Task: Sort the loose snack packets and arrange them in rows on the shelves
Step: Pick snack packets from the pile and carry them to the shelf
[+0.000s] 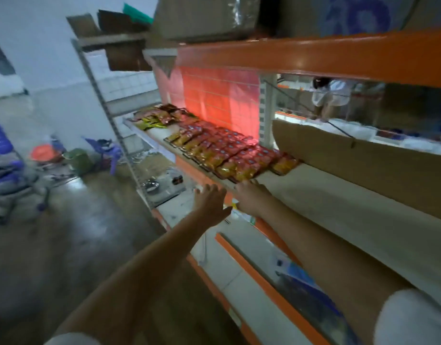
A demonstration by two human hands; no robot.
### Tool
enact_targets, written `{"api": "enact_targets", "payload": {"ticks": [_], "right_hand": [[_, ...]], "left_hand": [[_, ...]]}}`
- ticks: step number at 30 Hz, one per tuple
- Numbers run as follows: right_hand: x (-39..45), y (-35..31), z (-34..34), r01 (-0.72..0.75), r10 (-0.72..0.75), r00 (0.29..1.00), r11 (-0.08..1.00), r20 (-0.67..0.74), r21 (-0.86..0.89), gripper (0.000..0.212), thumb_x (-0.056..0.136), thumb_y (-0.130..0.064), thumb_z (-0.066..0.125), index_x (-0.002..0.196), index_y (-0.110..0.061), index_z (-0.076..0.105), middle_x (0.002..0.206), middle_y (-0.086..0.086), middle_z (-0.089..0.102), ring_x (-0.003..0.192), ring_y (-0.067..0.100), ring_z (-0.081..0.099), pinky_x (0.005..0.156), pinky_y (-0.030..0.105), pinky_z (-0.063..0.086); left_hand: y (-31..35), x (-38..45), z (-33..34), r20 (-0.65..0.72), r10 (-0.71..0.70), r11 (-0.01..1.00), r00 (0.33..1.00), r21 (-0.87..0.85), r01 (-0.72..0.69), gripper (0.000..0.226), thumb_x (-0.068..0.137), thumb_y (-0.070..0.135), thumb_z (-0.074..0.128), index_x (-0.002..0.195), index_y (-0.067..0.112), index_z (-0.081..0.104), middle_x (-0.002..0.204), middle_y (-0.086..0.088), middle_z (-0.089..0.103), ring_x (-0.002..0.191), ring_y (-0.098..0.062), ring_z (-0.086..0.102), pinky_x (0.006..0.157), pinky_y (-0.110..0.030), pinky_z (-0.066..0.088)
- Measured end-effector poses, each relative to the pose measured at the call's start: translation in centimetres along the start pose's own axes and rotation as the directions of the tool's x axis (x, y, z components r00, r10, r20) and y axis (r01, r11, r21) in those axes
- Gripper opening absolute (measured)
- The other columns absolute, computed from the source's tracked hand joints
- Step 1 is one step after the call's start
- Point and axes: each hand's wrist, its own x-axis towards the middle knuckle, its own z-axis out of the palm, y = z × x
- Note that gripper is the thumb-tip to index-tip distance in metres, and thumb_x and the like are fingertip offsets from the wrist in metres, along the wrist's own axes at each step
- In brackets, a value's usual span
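Both bare forearms reach to the shelf [338, 207] edge: left hand [210, 201] open, fingers spread; right hand [251, 195] flat, fingers straight, touching the nearest snack packets [229, 153] lying in rows. Behind leans cardboard [363, 155]; chairs [5, 168] clutter the floor.

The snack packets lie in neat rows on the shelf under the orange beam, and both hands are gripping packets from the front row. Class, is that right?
Not quite. The head view shows the snack packets in rows on the shelf under the orange beam, but the left hand and right hand are open at the shelf edge, gripping nothing.
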Motion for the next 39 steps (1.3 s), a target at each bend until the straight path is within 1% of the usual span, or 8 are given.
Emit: {"api": "enact_targets", "payload": {"ticks": [3, 9, 13, 21, 24, 33, 37, 39], "right_hand": [[6.4, -6.9, -0.7, 0.052, -0.052, 0.999, 0.999, -0.01, -0.013, 0.046, 0.093, -0.028, 0.05, 0.134, -0.01, 0.041, 0.139, 0.012, 0.039, 0.128, 0.032, 0.039, 0.101, 0.042, 0.04], [15.4, -16.9, 0.9, 0.182, -0.179, 0.983, 0.98, 0.045, -0.084, 0.051, 0.096, -0.025, 0.045, 0.143, -0.01, 0.03, 0.15, 0.01, 0.027, 0.138, 0.031, 0.023, 0.108, 0.042, 0.029], [21.5, -19.8, 2.0, 0.212, -0.208, 0.977, 0.973, 0.055, -0.09, 0.045, 0.095, -0.025, 0.047, 0.137, -0.01, 0.037, 0.147, 0.012, 0.031, 0.136, 0.03, 0.027, 0.105, 0.04, 0.032], [39.9, -22.1, 1.0, 0.186, -0.183, 0.982, 0.981, 0.047, -0.051, 0.039, 0.094, -0.026, 0.043, 0.128, -0.006, 0.045, 0.132, 0.016, 0.045, 0.123, 0.033, 0.042, 0.097, 0.039, 0.039], [46.6, -22.5, 0.1, 0.145, -0.143, 0.989, 0.989, 0.048, -0.036, 0.048, 0.093, -0.033, 0.048, 0.133, -0.006, 0.042, 0.134, 0.015, 0.043, 0.122, 0.035, 0.041, 0.098, 0.04, 0.039], [61.3, -22.8, 2.5, -0.092, 0.091, 0.996, 0.987, 0.013, 0.129, 0.043, 0.09, -0.019, 0.047, 0.13, -0.004, 0.047, 0.132, 0.017, 0.046, 0.121, 0.034, 0.044, 0.094, 0.036, 0.041], [66.0, -21.8, 3.4, -0.263, 0.292, 0.952, 0.932, -0.09, 0.248, 0.029, 0.09, -0.018, 0.049, 0.114, -0.002, 0.052, 0.117, 0.017, 0.055, 0.107, 0.032, 0.054, 0.075, 0.032, 0.039], [67.9, -21.6, 3.7, -0.376, 0.415, 0.902, 0.891, -0.121, 0.256, 0.026, 0.091, -0.016, 0.048, 0.113, -0.003, 0.052, 0.116, 0.014, 0.052, 0.11, 0.03, 0.051, 0.083, 0.033, 0.04]], "left_hand": [[-8.6, 0.0, 0.7, 0.005, -0.086, 0.996, 0.996, 0.025, 0.085, 0.054, 0.092, 0.053, 0.044, 0.134, 0.017, 0.043, 0.138, -0.01, 0.043, 0.128, -0.029, 0.037, 0.101, -0.042, 0.032], [-21.7, 1.8, 1.6, 0.016, -0.228, 0.972, 0.974, 0.07, 0.226, 0.054, 0.091, 0.054, 0.043, 0.131, 0.017, 0.045, 0.137, -0.008, 0.046, 0.128, -0.028, 0.04, 0.098, -0.045, 0.037], [-28.0, 4.8, 3.7, 0.032, -0.283, 0.958, 0.959, 0.066, 0.281, 0.057, 0.091, 0.056, 0.043, 0.135, 0.021, 0.043, 0.138, -0.005, 0.046, 0.127, -0.027, 0.041, 0.102, -0.045, 0.036], [-40.2, 16.2, 6.2, 0.039, -0.313, 0.947, 0.949, 0.088, 0.308, 0.053, 0.094, 0.055, 0.036, 0.126, 0.013, 0.047, 0.129, -0.01, 0.051, 0.12, -0.028, 0.045, 0.092, -0.04, 0.04], [-44.4, 21.7, 6.2, 0.056, -0.305, 0.95, 0.951, 0.09, 0.3, 0.053, 0.095, 0.054, 0.036, 0.129, 0.014, 0.045, 0.131, -0.01, 0.049, 0.122, -0.028, 0.043, 0.093, -0.04, 0.039], [-53.7, 35.5, 8.1, 0.046, -0.328, 0.932, 0.943, -0.147, 0.331, 0.045, 0.095, 0.045, 0.036, 0.119, 0.01, 0.053, 0.121, -0.013, 0.056, 0.112, -0.031, 0.051, 0.088, -0.041, 0.042], [-57.2, 41.6, 9.1, 0.002, -0.273, 0.934, 0.962, -0.237, 0.265, 0.042, 0.097, 0.038, 0.037, 0.121, 0.008, 0.053, 0.118, -0.015, 0.058, 0.109, -0.033, 0.052, 0.086, -0.04, 0.044], [-59.0, 44.6, 9.3, -0.023, -0.228, 0.947, 0.973, -0.236, 0.216, 0.045, 0.098, 0.041, 0.036, 0.121, 0.007, 0.053, 0.118, -0.016, 0.058, 0.111, -0.034, 0.051, 0.088, -0.042, 0.044]]}}
